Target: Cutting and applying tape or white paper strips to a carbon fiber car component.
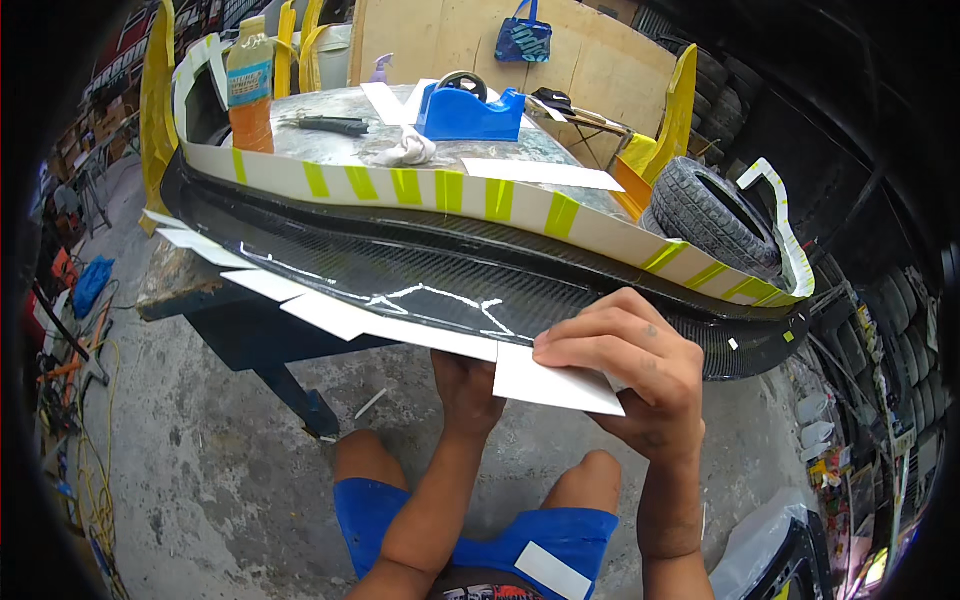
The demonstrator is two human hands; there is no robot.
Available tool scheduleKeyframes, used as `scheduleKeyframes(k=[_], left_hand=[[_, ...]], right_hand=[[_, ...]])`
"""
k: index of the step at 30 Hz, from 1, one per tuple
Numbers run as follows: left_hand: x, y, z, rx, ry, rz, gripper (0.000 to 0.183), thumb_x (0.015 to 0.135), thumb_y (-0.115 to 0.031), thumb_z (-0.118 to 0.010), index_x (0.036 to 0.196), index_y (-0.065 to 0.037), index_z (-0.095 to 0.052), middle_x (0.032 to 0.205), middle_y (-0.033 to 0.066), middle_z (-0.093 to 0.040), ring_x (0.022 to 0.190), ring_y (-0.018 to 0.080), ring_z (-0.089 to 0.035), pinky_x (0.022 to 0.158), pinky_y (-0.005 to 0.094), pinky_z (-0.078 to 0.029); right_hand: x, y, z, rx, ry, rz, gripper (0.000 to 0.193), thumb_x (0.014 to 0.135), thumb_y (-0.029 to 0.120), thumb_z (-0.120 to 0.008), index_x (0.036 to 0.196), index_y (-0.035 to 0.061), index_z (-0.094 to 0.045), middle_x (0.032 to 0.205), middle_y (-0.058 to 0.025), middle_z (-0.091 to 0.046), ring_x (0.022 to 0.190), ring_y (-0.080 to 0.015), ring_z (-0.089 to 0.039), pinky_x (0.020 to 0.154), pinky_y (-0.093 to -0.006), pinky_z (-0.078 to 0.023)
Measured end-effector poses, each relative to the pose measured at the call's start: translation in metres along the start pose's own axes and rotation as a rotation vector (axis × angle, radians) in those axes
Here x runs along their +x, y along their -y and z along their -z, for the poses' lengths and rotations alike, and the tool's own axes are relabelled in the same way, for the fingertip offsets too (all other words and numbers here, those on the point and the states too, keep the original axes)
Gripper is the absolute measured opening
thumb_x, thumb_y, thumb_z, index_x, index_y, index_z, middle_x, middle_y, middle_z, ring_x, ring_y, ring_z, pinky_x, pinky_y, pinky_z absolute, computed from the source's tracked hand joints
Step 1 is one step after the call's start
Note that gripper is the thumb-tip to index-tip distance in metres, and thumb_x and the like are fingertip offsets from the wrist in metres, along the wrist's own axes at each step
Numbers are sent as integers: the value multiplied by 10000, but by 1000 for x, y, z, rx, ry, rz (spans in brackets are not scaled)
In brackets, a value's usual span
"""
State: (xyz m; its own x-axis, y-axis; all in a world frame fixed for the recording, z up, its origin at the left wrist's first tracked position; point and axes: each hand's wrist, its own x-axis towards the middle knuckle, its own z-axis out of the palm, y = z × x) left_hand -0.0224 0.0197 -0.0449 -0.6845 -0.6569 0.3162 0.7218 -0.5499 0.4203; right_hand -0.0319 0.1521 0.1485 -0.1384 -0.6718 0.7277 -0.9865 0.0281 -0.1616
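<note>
pinch white rectangular card (pixel 545 382) in right hand (pixel 640 368), flush to near edge of curved black carbon-fibre panel (pixel 440 258) | cannot tell grip of left hand (pixel 466 393) below panel

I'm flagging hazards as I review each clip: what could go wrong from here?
The right hand's fingers sit right by the end of the white line on the black panel, so they might smear it if it is wet, which I can't tell. The white card they grip could slip out of place along the panel's edge. The bottle of orange liquid stands close behind the upright white strip; a knock to the panel might tip it.
</note>
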Motion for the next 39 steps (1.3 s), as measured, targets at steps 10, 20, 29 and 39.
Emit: scheduleKeyframes(k=[10, 20, 29, 39], left_hand=[[-9, 38, 62, 1305, 172, -840, 490, 889, -347, -785, 1275, -78, -650, 1168, 154, -628, 1063, 391, -628, 869, 532, -500], [-15, 53, 81, 1271, 155, -879, 381, 923, -356, -737, 1149, -54, -684, 1082, 150, -652, 968, 378, -647, 819, 524, -500], [-14, 37, 76, 1398, 221, -762, 396, 918, -354, -743, 1165, -52, -680, 1108, 154, -652, 999, 383, -644, 858, 527, -497], [1, 24, 51, 1401, 204, -849, 419, 896, -276, -782, 1241, -68, -669, 1227, 153, -631, 1114, 398, -630, 952, 550, -490]], right_hand=[[0, -5, -4, 64, 13, -74, 247, 719, 9, -810, 939, 69, -718, 993, -50, -769, 865, -256, -687, 737, -354, -573], [1, -3, -4, 109, 88, -122, 393, 730, 43, -789, 1114, 116, -749, 981, -39, -771, 876, -244, -667, 773, -364, -560], [-2, -2, -8, 97, 85, -145, 483, 735, 28, -772, 1209, 115, -739, 941, -47, -760, 883, -236, -661, 788, -372, -566], [-13, 0, -9, -47, -123, -29, 470, 713, -18, -807, 1175, 50, -747, 903, -79, -745, 871, -262, -691, 731, -366, -586]])
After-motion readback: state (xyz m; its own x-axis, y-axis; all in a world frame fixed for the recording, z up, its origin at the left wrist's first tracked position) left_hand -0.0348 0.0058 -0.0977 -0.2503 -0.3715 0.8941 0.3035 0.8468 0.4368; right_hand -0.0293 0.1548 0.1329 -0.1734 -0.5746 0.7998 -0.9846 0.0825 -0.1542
